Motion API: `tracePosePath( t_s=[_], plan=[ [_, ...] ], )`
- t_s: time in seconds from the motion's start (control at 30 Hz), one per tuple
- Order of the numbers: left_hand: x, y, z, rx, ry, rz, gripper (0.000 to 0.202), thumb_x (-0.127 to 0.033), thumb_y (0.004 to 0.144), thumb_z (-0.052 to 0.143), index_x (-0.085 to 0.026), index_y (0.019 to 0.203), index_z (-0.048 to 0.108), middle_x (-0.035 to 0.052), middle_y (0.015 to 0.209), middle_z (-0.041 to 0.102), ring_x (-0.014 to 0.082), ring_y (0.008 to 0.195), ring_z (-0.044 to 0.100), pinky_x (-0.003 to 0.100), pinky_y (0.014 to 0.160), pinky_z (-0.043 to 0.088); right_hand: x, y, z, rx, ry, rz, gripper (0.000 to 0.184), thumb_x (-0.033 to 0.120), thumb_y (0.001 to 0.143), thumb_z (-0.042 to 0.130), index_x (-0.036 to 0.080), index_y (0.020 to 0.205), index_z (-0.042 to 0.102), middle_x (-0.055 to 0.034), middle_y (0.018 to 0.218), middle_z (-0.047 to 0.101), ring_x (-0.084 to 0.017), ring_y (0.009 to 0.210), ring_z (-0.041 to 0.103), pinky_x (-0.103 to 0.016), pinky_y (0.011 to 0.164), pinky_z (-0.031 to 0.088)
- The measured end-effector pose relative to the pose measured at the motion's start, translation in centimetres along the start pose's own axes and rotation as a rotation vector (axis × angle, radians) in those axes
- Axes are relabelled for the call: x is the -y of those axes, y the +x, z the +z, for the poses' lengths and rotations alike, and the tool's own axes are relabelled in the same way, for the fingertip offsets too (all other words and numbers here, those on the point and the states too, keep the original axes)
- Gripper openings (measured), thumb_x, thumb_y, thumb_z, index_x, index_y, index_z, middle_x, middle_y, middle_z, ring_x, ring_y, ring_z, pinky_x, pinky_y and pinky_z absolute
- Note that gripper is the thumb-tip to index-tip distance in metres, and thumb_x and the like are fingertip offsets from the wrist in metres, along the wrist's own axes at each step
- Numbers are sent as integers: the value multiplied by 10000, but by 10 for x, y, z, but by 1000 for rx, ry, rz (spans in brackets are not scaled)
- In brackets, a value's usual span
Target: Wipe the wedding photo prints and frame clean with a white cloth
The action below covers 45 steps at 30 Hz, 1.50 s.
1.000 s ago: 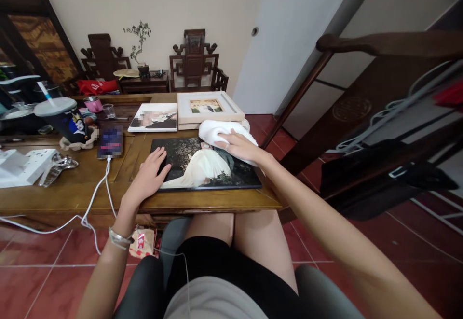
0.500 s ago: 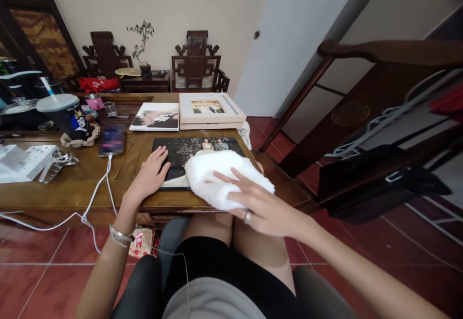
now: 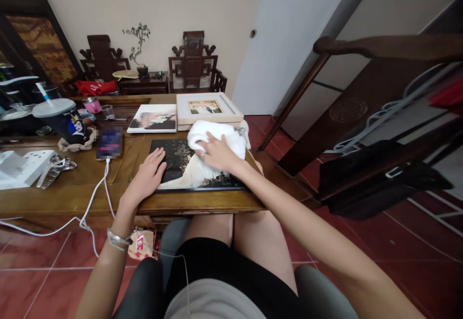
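Observation:
A dark glossy photo panel (image 3: 173, 157) lies flat at the near edge of the wooden table (image 3: 72, 184). My left hand (image 3: 148, 176) rests flat on its left edge, fingers spread. My right hand (image 3: 215, 155) presses a white fluffy cloth (image 3: 217, 135) onto the panel's far right part, fingers laid over the cloth. Behind the panel stand a white framed photo (image 3: 208, 109) on a stack and a flat photo print (image 3: 154, 117).
A phone (image 3: 109, 143) with a white cable (image 3: 94, 198), a lidded cup (image 3: 63, 118), a white power strip (image 3: 21, 167) and small cups sit on the left. Carved chairs (image 3: 193, 65) stand at the far wall. A dark wooden chair arm (image 3: 379, 48) is to the right.
My right hand swept the cloth from the panel's far right down to its near right corner, then back up to the far right. My left hand stayed put.

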<state>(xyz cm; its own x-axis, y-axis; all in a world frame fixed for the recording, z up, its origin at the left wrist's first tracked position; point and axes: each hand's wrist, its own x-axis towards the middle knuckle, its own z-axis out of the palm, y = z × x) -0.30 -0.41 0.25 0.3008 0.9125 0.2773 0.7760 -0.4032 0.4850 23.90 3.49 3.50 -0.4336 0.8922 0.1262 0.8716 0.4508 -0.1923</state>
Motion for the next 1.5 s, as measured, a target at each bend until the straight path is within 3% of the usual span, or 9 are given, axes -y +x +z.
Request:
tracePosePath(
  t_s=[0.23, 0.43, 0.53, 0.67, 0.9, 1.07, 1.2, 1.33, 1.5],
  plan=[
    [2, 2, 1, -52, -44, 36, 526, -344, 962, 283, -90, 1367, 502, 146, 1475, 465, 231, 1410, 370, 439, 1187, 249, 51, -73, -9, 33, 91, -468, 306, 171, 886, 463, 176, 1110, 672, -102, 1516, 414, -340, 1450, 230, -694, 1098, 190],
    [2, 2, 2, -40, -5, 21, 516, -318, 936, 336, -49, 1328, 536, 175, 1482, 443, 242, 1420, 351, 440, 1183, 253, 7, -134, -19, 4, 159, -397, 224, 230, 940, 440, 191, 945, 660, -140, 1436, 512, -275, 1409, 352, -562, 1173, 199],
    [2, 2, 4, -44, -6, 21, 502, -316, 937, 339, -72, 1324, 545, 166, 1483, 446, 240, 1419, 353, 453, 1176, 261, -18, -123, -22, 9, 120, -206, 291, 277, 972, 373, 220, 966, 658, -105, 1365, 588, -290, 1390, 384, -558, 1156, 246],
    [5, 2, 4, -57, -13, 22, 480, -335, 938, 350, -123, 1313, 560, 138, 1473, 470, 246, 1410, 368, 488, 1162, 282, -29, -68, -20, 35, 58, -21, 378, 328, 989, 329, 185, 1190, 615, -132, 1399, 547, -350, 1415, 320, -640, 1105, 250],
    [3, 2, 1, -142, -99, 25, 529, -369, 938, 386, -72, 1359, 505, 190, 1452, 479, 261, 1370, 429, 459, 1168, 279, 17, 24, -3, 86, 68, -149, 410, 308, 985, 348, 159, 1291, 577, -160, 1460, 476, -369, 1451, 208, -721, 1076, 170],
    [-3, 1, -1, -365, -455, -66, 542, -473, 985, 354, -178, 1435, 418, 134, 1483, 457, 233, 1372, 429, 435, 1162, 287, 62, -15, -2, 53, 95, -374, 332, 203, 919, 458, 182, 1201, 632, -103, 1519, 410, -366, 1447, 219, -727, 1079, 163],
    [-5, 2, -6, -463, -710, -219, 558, -561, 974, 340, -250, 1431, 419, 115, 1464, 482, 258, 1338, 471, 438, 1052, 433, 63, -74, -19, 124, 217, -534, 275, 152, 881, 498, 162, 1100, 665, -134, 1411, 540, -304, 1455, 234, -659, 1134, 138],
    [-5, 1, -15, -499, -775, -370, 557, -576, 969, 332, -273, 1429, 414, 118, 1454, 488, 295, 1297, 510, 376, 815, 569, 33, -112, -35, 158, 304, -445, 193, 196, 913, 503, 199, 1001, 675, -101, 1322, 621, -253, 1428, 315, -524, 1178, 204],
    [-20, -2, -31, -525, -758, -351, 569, -617, 955, 323, -313, 1427, 415, 83, 1498, 436, 307, 1251, 550, 304, 696, 583, 14, -114, -32, 30, 178, -236, 232, 349, 948, 502, 189, 996, 663, -150, 1430, 517, -314, 1432, 291, -587, 1149, 233]
  ],
)
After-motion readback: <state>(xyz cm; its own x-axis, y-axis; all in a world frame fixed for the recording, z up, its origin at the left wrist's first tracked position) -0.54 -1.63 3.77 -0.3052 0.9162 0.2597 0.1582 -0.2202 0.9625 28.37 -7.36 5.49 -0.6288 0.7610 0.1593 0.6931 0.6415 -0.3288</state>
